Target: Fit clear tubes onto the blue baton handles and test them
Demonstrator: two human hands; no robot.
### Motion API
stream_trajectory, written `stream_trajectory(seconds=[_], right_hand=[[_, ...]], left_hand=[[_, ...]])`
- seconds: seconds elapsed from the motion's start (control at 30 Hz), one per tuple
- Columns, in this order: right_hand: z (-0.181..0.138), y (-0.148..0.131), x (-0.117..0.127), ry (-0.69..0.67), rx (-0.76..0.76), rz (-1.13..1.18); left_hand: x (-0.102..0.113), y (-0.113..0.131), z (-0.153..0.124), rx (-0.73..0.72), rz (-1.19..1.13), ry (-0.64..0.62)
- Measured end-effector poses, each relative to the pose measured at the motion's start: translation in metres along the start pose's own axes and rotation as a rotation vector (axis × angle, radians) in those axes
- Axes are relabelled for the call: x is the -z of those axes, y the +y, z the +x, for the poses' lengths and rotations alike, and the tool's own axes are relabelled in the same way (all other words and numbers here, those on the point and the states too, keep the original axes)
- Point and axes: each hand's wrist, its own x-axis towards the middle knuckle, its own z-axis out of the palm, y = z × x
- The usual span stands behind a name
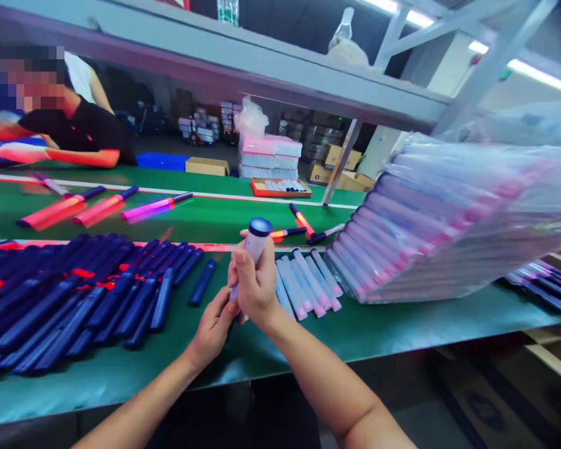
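Both my hands are closed around one light stick, held tilted above the green table. Its pale, see-through tube (255, 246) ends in a dark blue cap at the top. My right hand (260, 284) wraps round the tube below the cap. Lower down, my left hand (211, 330) grips the other end, which the fingers mostly hide. Left of my hands lies a big pile of dark blue handles (116, 305), with a single handle (202, 282) apart from it. Several clear tubes with pink ends (303, 287) lie just right of my hands.
A plastic-wrapped stack of tubes (425, 231) leans at the right. Lit light sticks (105, 206) rest on the green belt (206, 221) beyond. A shelf beam (262, 56) crosses overhead. At the far left a co-worker in a black shirt (91, 131) works. A shallow box (280, 187) stands opposite.
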Motion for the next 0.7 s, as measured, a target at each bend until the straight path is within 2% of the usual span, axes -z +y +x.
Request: stream_trajectory(seconds=[0.07, 0.1, 0.17, 0.2, 0.27, 0.33, 0.4, 0.5, 0.6, 0.7], right_hand=[[0.01, 0.0, 0.024, -0.023, 0.02, -0.186], [0.016, -0.001, 0.043, -0.033, -0.013, -0.379], [0.024, -0.005, 0.087, -0.047, -0.17, -0.892], [0.026, -0.006, 0.112, -0.071, -0.315, -1.165], [0.025, -0.007, 0.157, -0.091, -0.505, -1.35], [0.018, -0.004, 0.191, -0.111, -0.651, -1.38], [0.009, 0.001, 0.213, -0.112, -0.741, -1.37], [0.003, 0.008, 0.226, -0.054, -0.735, -1.286], [0.011, 0.008, 0.218, 0.03, -0.644, -1.108], [0.028, 0.003, 0.19, 0.112, -0.545, -0.825]], left_hand=[[-0.004, 0.008, 0.02, 0.026, 0.13, -0.023], [-0.005, 0.013, 0.038, 0.042, 0.209, -0.031], [0.0, 0.024, 0.086, 0.072, 0.354, -0.016], [0.007, 0.029, 0.112, 0.079, 0.409, 0.017], [0.025, 0.035, 0.157, 0.091, 0.562, 0.099], [0.044, 0.031, 0.175, 0.123, 0.732, 0.153], [0.056, 0.017, 0.163, 0.189, 0.879, 0.142], [0.06, -0.013, 0.112, 0.314, 1.015, 0.062], [0.056, -0.03, 0.074, 0.379, 1.056, 0.017], [0.048, -0.025, 0.07, 0.35, 1.011, -0.028]])
